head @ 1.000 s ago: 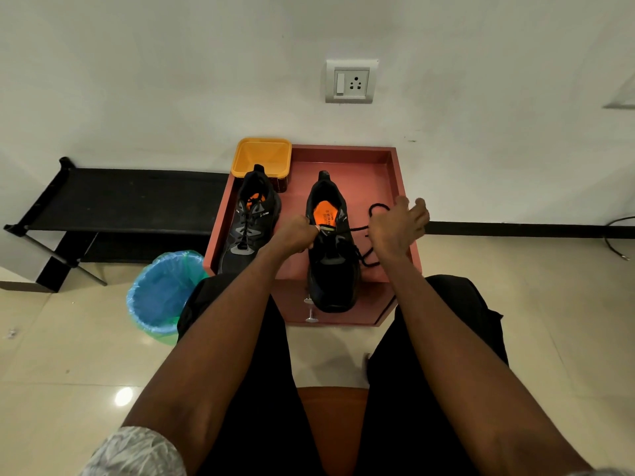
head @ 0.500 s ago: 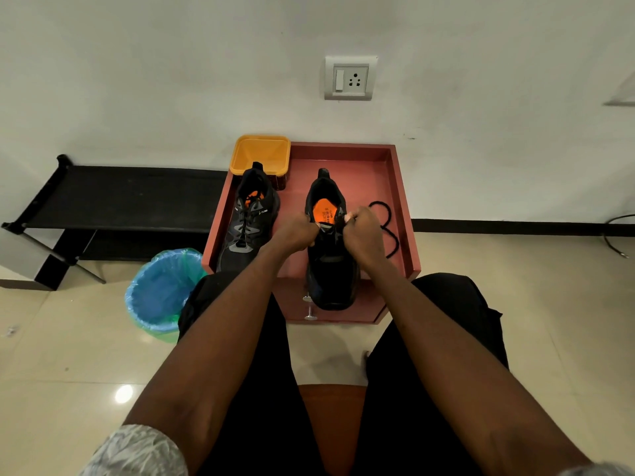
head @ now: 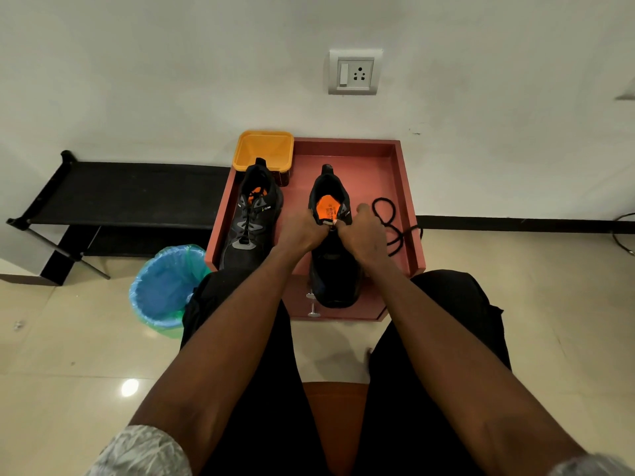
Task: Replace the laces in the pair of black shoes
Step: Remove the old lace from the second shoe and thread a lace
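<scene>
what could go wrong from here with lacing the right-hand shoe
1. Both hands, left hand and right hand, work close together at the tongue of the right shoe, hiding the eyelets, so one may get skipped.
2. The loose black lace trails to the red tray's right edge and could slip over or snag.
3. The shoe's toe sits near the tray's front edge; a hard tug might pull it off.
</scene>
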Demonstrator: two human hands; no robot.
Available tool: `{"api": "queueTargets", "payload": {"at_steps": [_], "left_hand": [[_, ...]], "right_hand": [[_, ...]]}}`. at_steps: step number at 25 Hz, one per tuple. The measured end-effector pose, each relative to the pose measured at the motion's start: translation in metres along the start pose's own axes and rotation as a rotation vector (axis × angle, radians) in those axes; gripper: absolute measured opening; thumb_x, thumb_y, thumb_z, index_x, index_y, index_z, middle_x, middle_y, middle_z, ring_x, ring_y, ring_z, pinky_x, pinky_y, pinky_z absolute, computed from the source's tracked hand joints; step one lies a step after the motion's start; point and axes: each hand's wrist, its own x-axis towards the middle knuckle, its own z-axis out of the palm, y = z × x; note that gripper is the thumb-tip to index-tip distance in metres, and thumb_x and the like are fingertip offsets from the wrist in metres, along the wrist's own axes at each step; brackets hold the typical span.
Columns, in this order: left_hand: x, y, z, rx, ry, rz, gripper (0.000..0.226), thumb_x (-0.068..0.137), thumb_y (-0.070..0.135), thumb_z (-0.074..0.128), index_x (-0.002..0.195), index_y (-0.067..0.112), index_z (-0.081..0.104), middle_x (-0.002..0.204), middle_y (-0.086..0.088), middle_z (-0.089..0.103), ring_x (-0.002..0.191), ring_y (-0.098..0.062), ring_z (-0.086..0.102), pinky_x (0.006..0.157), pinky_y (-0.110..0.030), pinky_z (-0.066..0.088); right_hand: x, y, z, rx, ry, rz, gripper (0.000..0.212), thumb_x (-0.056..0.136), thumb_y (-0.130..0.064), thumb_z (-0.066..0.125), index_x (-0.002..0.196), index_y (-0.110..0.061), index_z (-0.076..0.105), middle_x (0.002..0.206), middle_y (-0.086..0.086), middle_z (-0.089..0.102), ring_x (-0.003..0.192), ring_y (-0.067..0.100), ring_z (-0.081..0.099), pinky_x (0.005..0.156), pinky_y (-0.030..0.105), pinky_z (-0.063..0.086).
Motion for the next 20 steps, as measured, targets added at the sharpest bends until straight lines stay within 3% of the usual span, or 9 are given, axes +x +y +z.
{"api": "queueTargets", "payload": {"at_steps": [3,6,10,12,14,17,20], "left_hand": [[-0.003,0.003,-0.005,0.018,0.006,0.003,0.029,0.09,0.016,0.061,0.064,0.017,0.047,0.065,0.0,0.051,0.062,-0.019,0.052,0.051,-0.027,0.04],[-0.004,0.002,-0.008,-0.018,-0.026,0.01,0.017,0.09,0.016,0.061,0.075,0.009,0.058,0.07,-0.006,0.058,0.069,-0.026,0.06,0.061,-0.036,0.052],[0.002,-0.009,-0.009,-0.139,-0.053,-0.074,0.004,0.087,0.007,0.056,0.086,0.005,0.06,0.088,-0.02,0.068,0.08,-0.035,0.068,0.074,-0.05,0.059],[0.002,-0.013,-0.009,-0.173,-0.055,-0.117,0.015,0.087,0.007,0.055,0.1,0.002,0.06,0.096,-0.019,0.068,0.084,-0.033,0.069,0.078,-0.049,0.059],[-0.001,-0.015,-0.009,-0.146,0.012,-0.076,0.043,0.088,0.011,0.059,0.129,0.002,0.051,0.113,-0.016,0.065,0.098,-0.031,0.065,0.089,-0.046,0.055],[0.002,-0.011,0.0,-0.001,0.044,0.159,0.05,0.092,0.008,0.056,0.141,0.012,0.049,0.151,-0.017,0.037,0.137,-0.033,0.039,0.11,-0.043,0.035],[0.011,-0.003,0.019,0.154,-0.135,0.211,0.032,0.099,0.016,0.051,0.126,0.014,0.066,0.165,-0.012,0.004,0.151,-0.033,-0.002,0.121,-0.042,0.006]], "right_hand": [[0.006,0.003,-0.001,-0.116,-0.048,-0.076,0.042,0.088,-0.037,0.064,0.114,-0.008,0.047,0.097,0.013,0.063,0.085,0.031,0.063,0.072,0.046,0.056],[0.01,0.006,-0.006,-0.122,-0.085,-0.112,0.043,0.089,-0.033,0.062,0.119,-0.008,0.044,0.092,0.011,0.062,0.079,0.029,0.061,0.063,0.04,0.053],[0.011,0.012,-0.017,0.13,-0.066,-0.014,0.044,0.091,-0.01,0.051,0.132,-0.007,0.037,0.089,0.007,0.058,0.071,0.021,0.064,0.053,0.032,0.05],[0.011,0.015,-0.02,0.179,-0.064,0.029,0.054,0.091,-0.008,0.049,0.143,-0.008,0.033,0.091,0.007,0.059,0.069,0.017,0.062,0.055,0.031,0.051],[0.013,0.017,-0.02,0.192,-0.107,-0.033,0.061,0.092,-0.01,0.048,0.15,-0.017,0.03,0.091,0.007,0.063,0.07,0.02,0.065,0.063,0.038,0.057],[0.02,0.018,-0.023,0.188,-0.218,-0.132,0.049,0.094,-0.007,0.05,0.141,-0.018,0.048,0.073,-0.006,0.058,0.059,0.015,0.054,0.062,0.037,0.051],[0.023,0.018,-0.027,0.192,-0.268,-0.11,0.03,0.093,-0.005,0.055,0.118,-0.019,0.063,0.061,-0.003,0.055,0.055,0.019,0.049,0.059,0.037,0.046]]}}
